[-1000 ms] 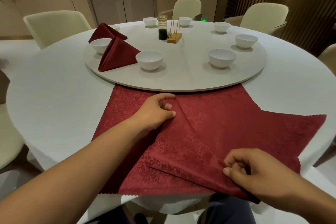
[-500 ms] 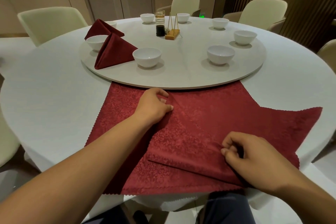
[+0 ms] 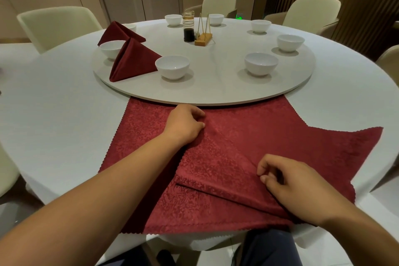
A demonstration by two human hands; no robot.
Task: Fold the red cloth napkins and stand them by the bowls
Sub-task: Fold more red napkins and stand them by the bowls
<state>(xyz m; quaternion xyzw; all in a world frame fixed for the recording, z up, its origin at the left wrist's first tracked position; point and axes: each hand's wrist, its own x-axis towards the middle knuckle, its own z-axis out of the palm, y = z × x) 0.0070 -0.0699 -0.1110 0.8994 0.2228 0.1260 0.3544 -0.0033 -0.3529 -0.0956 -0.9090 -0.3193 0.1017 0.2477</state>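
A red napkin [image 3: 226, 157], partly folded with a diagonal crease, lies on top of other flat red napkins [image 3: 142, 127] at the table's near edge. My left hand [image 3: 185, 124] pinches the fold's top point just before the turntable's rim. Near the front, my right hand [image 3: 298, 185] pinches the folded edge at the crease's lower end. Two folded napkins stand on the turntable at the left: one [image 3: 135, 60] between two white bowls [image 3: 172, 67] [image 3: 111, 48], the other [image 3: 118, 32] behind the left bowl. Further bowls [image 3: 261, 63] [image 3: 290, 43] ring the turntable.
The round grey turntable [image 3: 216, 93] sits on the white-clothed table [image 3: 54, 103]. At its centre stand a dark sauce bottle [image 3: 189, 32] and a wooden stand [image 3: 203, 39]. Cream chairs [image 3: 56, 24] [image 3: 311, 13] surround the table.
The folded flap has been laid flatter and its lower edge has swung up to the left. My left hand moved slightly toward the turntable rim; my right hand stayed at the fold's lower end.
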